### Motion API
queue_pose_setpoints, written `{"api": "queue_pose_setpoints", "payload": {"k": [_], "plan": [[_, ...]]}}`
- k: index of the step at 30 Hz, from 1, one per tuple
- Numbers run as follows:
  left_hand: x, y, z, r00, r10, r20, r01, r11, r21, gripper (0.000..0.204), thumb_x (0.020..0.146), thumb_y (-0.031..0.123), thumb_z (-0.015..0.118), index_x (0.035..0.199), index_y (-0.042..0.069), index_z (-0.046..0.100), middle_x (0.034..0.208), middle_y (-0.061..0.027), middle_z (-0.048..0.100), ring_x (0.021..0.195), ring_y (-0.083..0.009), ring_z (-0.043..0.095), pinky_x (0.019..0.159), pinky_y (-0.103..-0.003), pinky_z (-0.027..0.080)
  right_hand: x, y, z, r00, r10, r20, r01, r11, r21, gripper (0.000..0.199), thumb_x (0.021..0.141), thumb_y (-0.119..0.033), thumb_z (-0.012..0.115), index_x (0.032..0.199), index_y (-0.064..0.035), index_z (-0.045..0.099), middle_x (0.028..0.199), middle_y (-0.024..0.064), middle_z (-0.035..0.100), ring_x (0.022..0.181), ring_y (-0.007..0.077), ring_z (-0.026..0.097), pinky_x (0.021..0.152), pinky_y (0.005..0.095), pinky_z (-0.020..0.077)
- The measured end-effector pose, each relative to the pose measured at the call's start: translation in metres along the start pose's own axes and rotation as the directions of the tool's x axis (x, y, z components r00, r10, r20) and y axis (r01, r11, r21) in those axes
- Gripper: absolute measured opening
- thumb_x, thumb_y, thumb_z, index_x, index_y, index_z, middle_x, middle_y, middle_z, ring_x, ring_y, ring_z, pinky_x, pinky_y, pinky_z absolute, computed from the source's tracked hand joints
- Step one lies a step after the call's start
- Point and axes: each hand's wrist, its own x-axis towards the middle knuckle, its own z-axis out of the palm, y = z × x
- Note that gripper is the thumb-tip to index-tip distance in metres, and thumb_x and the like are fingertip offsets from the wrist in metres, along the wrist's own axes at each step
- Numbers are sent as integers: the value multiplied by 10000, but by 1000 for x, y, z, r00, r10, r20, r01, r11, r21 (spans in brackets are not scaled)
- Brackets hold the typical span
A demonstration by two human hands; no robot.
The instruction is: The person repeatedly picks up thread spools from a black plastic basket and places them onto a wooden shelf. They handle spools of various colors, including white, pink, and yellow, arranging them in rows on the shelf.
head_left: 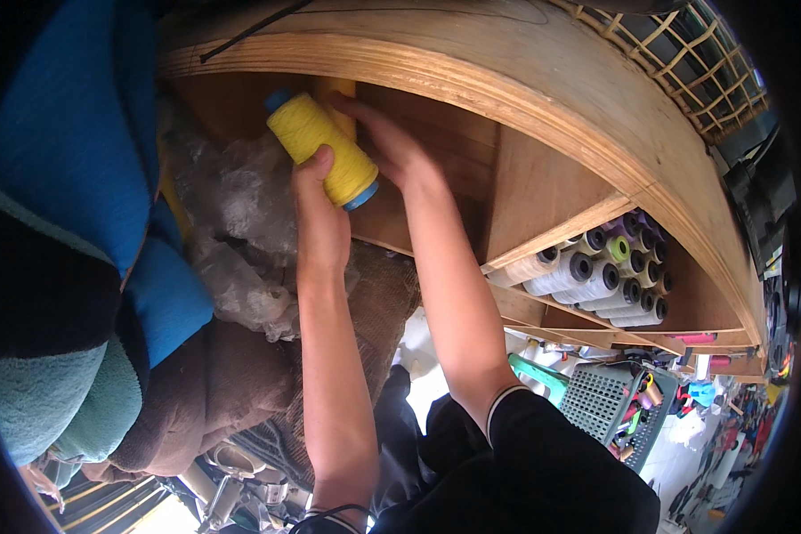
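At open brown wooden shelving [472, 84], the left hand [323, 218] clasps a blue-ended yellow thread cone [316, 133]; the right hand [387, 138] has an unclear grip. A grey perforated plastic basket [592, 402] sits rightward.

Single view: left fisheye of a head-worn pair. Looks down from close above, along the wearer's forearms [334, 383] to left hand [323, 222] and right hand [392, 147], upper centre; wooden shelf unit [472, 78] arcs across the top (fisheye bend).

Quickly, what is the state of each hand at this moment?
Left hand: closed on the yellow thread cone, thumb on its side.
Right hand: beside the cone, at another yellow item behind; whether it grips cannot be told.
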Motion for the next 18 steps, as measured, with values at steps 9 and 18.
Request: {"api": "queue_pose_setpoints", "payload": {"k": [9,18], "plan": [[-2,2,5,985,147,-86,-114,944,309,612,922,301,600,1393,6,346,1300,-107,458,1206,-207,427,1056,-346,292,58,8,11,971,-236,-25,229,960,-159,541,913,-339,590,1324,-9,470,1268,160,558,1130,278,545,980,374,421],[1,-3,2,976,214,-27,-196,932,306,541,918,191,650,1349,-3,387,1263,-109,498,1165,-187,474,1016,-334,353,95,41,8,898,-422,-124,347,853,-390,527,897,-283,574,1339,-22,456,1310,173,521,1199,283,486,1017,371,388]]}}
